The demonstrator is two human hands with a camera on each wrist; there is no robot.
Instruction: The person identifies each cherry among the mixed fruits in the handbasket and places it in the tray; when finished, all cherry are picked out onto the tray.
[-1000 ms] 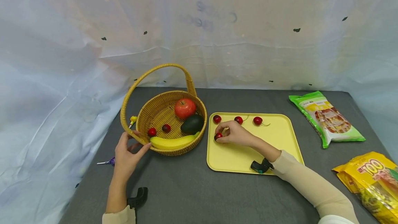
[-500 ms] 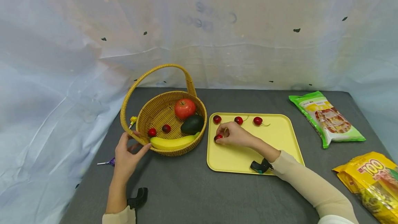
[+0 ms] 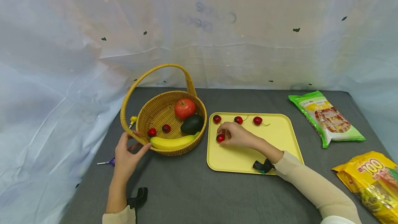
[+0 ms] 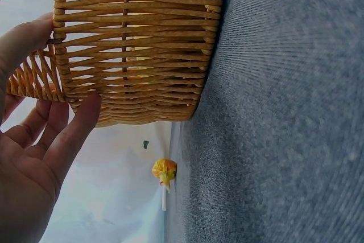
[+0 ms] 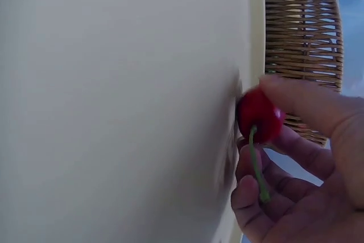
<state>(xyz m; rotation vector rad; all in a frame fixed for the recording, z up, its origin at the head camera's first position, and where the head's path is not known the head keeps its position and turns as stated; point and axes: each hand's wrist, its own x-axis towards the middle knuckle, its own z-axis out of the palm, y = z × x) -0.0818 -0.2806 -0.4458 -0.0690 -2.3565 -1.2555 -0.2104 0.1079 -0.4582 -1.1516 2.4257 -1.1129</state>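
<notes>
My left hand [image 3: 127,155] grips the wicker basket [image 3: 172,153] where the handle meets the rim; in the left wrist view its thumb [image 4: 25,41] lies on one side and fingers reach behind the handle. Inside the basket are a red apple [image 3: 185,109], a dark avocado [image 3: 192,124], a banana [image 3: 174,143] and two cherries [image 3: 166,128]. On the left part of the yellow tray [image 3: 264,156], my right hand [image 3: 237,136] pinches a red cherry [image 5: 259,116] low at the tray surface, its green stem [image 5: 259,166] pointing towards the palm. Along the tray's far edge lie three more cherries [image 3: 238,120].
A green and white snack bag [image 3: 331,118] lies at the back right, a yellow bag [image 3: 371,186] in front of it. Left of the basket are a yellow lollipop [image 4: 164,170] and a purple one [image 3: 111,161]. A pale sheet [image 3: 248,54] hangs behind the table.
My right hand and its cherry have shifted slightly to the right on the tray, and more of the cherry shows. The left hand and the basket stay put.
</notes>
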